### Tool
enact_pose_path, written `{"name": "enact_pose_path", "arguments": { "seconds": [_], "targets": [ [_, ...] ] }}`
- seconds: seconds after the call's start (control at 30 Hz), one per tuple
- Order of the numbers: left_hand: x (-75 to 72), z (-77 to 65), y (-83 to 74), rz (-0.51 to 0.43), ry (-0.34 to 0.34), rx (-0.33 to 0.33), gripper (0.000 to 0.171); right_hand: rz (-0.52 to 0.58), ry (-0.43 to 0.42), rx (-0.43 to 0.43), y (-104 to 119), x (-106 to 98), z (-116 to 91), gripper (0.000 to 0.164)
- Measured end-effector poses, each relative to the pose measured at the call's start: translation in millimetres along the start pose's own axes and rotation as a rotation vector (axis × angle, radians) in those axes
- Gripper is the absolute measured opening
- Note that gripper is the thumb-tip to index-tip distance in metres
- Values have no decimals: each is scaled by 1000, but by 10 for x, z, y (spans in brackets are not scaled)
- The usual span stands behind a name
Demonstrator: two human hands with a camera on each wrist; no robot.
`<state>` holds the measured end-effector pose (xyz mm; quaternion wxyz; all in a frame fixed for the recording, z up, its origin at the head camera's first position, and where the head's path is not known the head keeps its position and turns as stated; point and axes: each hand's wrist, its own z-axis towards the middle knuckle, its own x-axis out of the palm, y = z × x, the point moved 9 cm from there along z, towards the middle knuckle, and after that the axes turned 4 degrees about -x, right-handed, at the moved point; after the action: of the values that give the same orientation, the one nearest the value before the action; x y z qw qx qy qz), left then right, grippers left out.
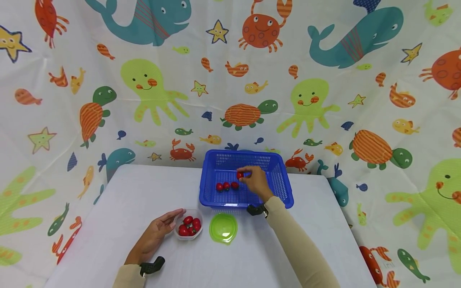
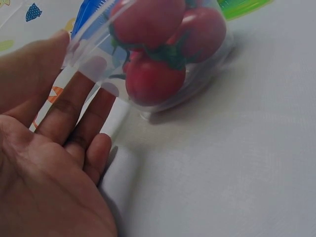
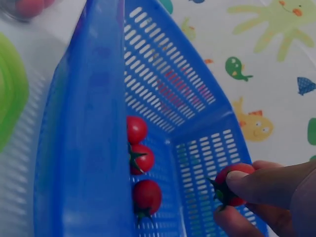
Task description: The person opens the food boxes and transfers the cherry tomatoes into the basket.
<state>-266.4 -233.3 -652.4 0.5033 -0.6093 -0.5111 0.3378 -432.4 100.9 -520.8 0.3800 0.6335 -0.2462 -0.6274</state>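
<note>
My right hand (image 1: 256, 182) pinches a red cherry tomato (image 3: 236, 180) between thumb and fingers, over the blue plastic basket (image 1: 282, 202). Green sepals show on the fruit in the right wrist view. Below it, a row of cherry tomatoes (image 3: 147, 197) lies on the basket floor. My left hand (image 1: 158, 232) rests against the left side of a small clear container (image 1: 180, 237), fingers fairly straight and fingertips right at its wall. Several cherry tomatoes (image 2: 155, 81) fill that container, some with green stems.
A bright green lid (image 1: 223, 229) lies flat on the white-covered table (image 1: 201, 264), between the container and the basket's front. Behind the table hangs a white curtain (image 1: 230, 92) printed with sea animals; the basket's back edge is near it.
</note>
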Motion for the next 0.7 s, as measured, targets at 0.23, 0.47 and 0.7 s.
{"name": "enact_pose_path", "arguments": {
  "seconds": [0.23, 0.47, 0.7],
  "targets": [
    [-8, -12, -1, 11, -19, -6, 54, 8, 61, 32, -74, 61, 79, 31],
    [-7, -13, -6, 11, -19, -17, 55, 91, 134, 76, -201, 141, 162, 36],
    [-7, -18, 8, 15, -31, -30, 55, 139, 139, 124, -341, 153, 205, 39]
  ]
}}
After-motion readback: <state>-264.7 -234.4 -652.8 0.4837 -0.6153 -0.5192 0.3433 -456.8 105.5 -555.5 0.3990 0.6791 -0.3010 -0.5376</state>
